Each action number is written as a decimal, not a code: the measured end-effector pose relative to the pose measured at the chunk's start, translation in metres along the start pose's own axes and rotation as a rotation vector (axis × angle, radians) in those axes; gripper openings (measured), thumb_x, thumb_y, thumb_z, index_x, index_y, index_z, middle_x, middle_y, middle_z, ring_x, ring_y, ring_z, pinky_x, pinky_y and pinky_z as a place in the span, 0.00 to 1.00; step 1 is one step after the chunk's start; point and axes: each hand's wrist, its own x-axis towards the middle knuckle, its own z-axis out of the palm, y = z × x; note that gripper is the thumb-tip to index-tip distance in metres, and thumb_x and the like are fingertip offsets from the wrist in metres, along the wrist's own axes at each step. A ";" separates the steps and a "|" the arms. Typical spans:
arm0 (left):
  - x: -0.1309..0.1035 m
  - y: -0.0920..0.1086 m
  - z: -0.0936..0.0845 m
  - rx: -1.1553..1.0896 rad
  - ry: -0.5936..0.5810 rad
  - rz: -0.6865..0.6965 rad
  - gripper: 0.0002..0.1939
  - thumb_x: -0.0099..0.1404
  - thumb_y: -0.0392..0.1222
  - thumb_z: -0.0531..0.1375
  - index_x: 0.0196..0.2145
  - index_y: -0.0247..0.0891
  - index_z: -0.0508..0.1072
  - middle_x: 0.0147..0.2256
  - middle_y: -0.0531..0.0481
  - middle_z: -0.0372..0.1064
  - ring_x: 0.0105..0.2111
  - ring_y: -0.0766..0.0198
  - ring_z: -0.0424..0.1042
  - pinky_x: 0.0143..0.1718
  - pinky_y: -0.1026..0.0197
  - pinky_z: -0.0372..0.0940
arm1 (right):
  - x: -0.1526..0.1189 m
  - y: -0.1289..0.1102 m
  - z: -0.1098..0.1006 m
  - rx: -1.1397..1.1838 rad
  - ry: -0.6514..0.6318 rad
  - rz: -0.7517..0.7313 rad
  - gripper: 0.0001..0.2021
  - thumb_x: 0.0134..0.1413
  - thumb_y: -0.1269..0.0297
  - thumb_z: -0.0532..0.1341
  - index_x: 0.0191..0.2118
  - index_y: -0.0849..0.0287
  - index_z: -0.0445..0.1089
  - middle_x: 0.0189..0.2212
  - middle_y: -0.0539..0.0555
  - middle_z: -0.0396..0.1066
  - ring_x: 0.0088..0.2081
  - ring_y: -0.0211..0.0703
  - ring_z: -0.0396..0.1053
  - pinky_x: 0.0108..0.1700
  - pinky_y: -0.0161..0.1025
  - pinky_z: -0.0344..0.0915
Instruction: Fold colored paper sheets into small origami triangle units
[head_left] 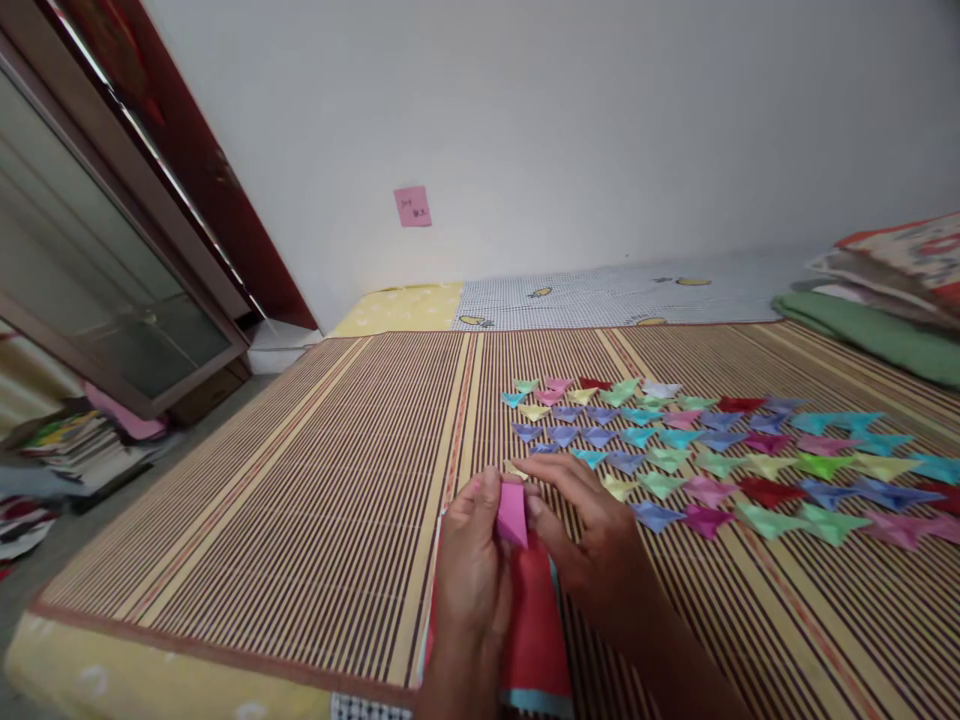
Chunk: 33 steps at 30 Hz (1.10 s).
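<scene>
A small folded piece of pink paper (512, 512) is held up between my two hands, above a red sheet or booklet with a light blue edge (536, 630). My left hand (471, 560) grips the paper's left side, thumb on top. At its right side, the fingers of my right hand (581, 515) curve in, with thumb and fingertips at the paper's edge. Just beyond and to the right lie rows of small folded paper shapes (707, 520) in green, pink, red, blue, yellow and purple. My wrists partly hide the red sheet.
A striped bamboo mat (330, 500) covers the bed. Folded cloths and a green blanket (870, 335) are piled at the far right. A pink note (412, 206) is stuck on the white wall. Stacked books (75, 445) and a glass-panelled door (112, 250) are on the left.
</scene>
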 end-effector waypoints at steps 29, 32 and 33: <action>-0.006 0.008 -0.007 0.592 -0.135 0.197 0.14 0.68 0.49 0.63 0.42 0.38 0.84 0.40 0.44 0.82 0.42 0.55 0.77 0.50 0.54 0.69 | 0.003 0.005 -0.004 0.466 0.020 0.420 0.11 0.64 0.58 0.61 0.32 0.57 0.74 0.27 0.48 0.70 0.31 0.40 0.65 0.36 0.36 0.61; -0.008 0.005 -0.004 0.642 -0.070 0.253 0.12 0.66 0.48 0.64 0.37 0.38 0.84 0.33 0.48 0.80 0.36 0.59 0.76 0.42 0.59 0.69 | 0.004 0.006 -0.008 0.385 -0.024 0.414 0.16 0.66 0.57 0.58 0.27 0.57 0.69 0.22 0.46 0.61 0.27 0.38 0.58 0.30 0.35 0.56; -0.008 0.005 -0.003 0.656 -0.054 0.268 0.12 0.66 0.48 0.64 0.36 0.38 0.84 0.31 0.49 0.78 0.35 0.60 0.75 0.40 0.60 0.68 | 0.004 0.007 -0.009 0.370 -0.029 0.418 0.17 0.66 0.57 0.58 0.26 0.57 0.67 0.21 0.45 0.58 0.26 0.38 0.56 0.29 0.36 0.54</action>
